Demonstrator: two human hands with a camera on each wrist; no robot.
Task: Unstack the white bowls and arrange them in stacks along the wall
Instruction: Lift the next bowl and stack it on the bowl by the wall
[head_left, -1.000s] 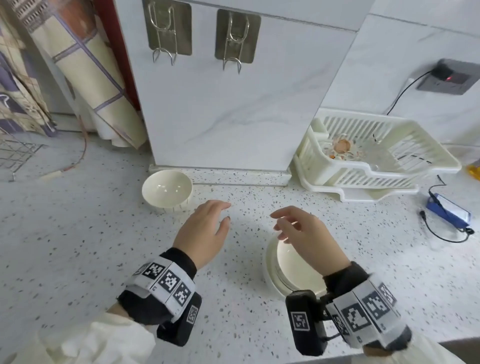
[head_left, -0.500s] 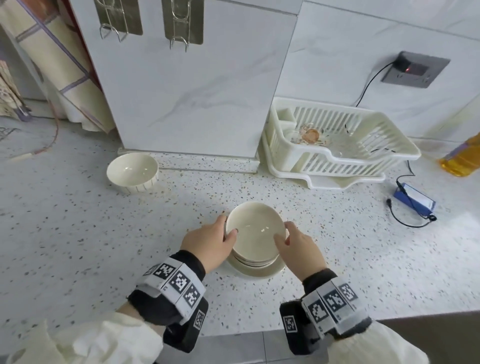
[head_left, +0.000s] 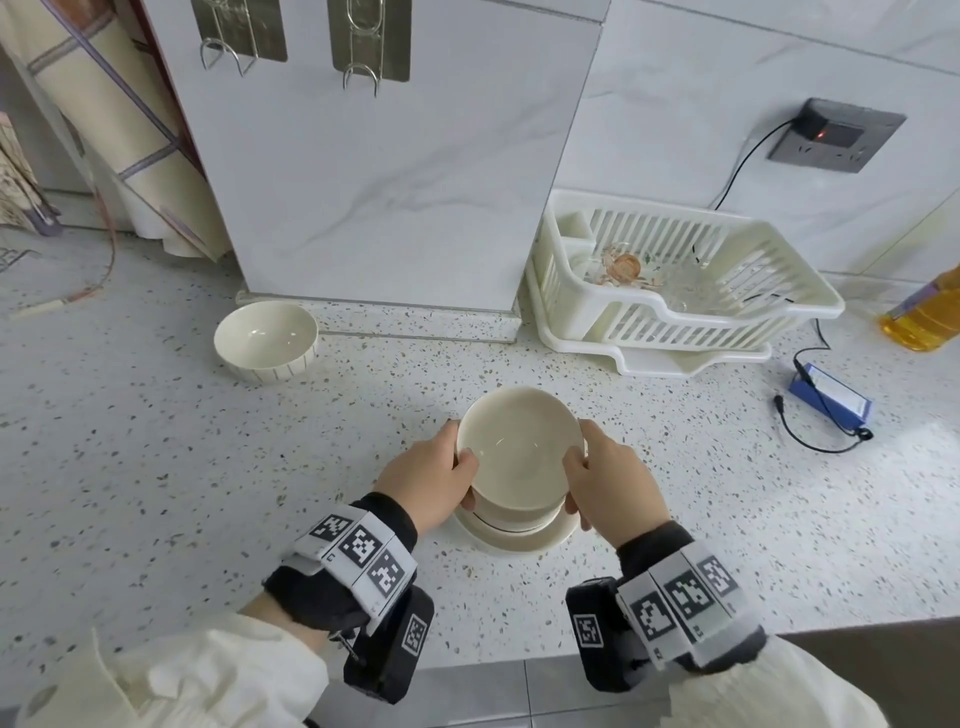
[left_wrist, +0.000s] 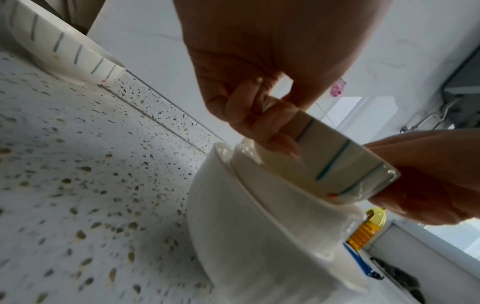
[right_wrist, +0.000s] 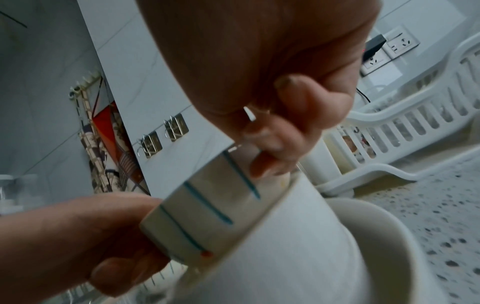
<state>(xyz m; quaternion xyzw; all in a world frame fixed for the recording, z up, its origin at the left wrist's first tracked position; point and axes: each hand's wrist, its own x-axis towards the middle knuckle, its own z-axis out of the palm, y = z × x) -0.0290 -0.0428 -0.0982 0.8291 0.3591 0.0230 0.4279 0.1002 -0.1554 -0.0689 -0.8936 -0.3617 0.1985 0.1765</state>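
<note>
A stack of white bowls (head_left: 514, 540) stands on the speckled counter near its front edge. Both hands hold the top bowl (head_left: 517, 449) by its rim, my left hand (head_left: 434, 478) on its left side and my right hand (head_left: 605, 480) on its right. In the wrist views the top bowl (left_wrist: 337, 156) (right_wrist: 207, 209) shows blue stripes and sits tilted, partly raised out of the bowl below (left_wrist: 259, 226) (right_wrist: 298, 246). A single striped bowl (head_left: 266, 340) (left_wrist: 64, 47) rests by the wall panel at the back left.
A white dish rack (head_left: 675, 312) stands at the back right against the wall. To its right are a yellow oil bottle (head_left: 930, 312) and a blue device (head_left: 831, 400) with a black cable. The marble wall panel (head_left: 389, 182) carries two metal hooks.
A second ago both hands hovered open over the stack. They came down onto the top bowl's rim, took hold of it, and the bowl is now slightly raised and tilted.
</note>
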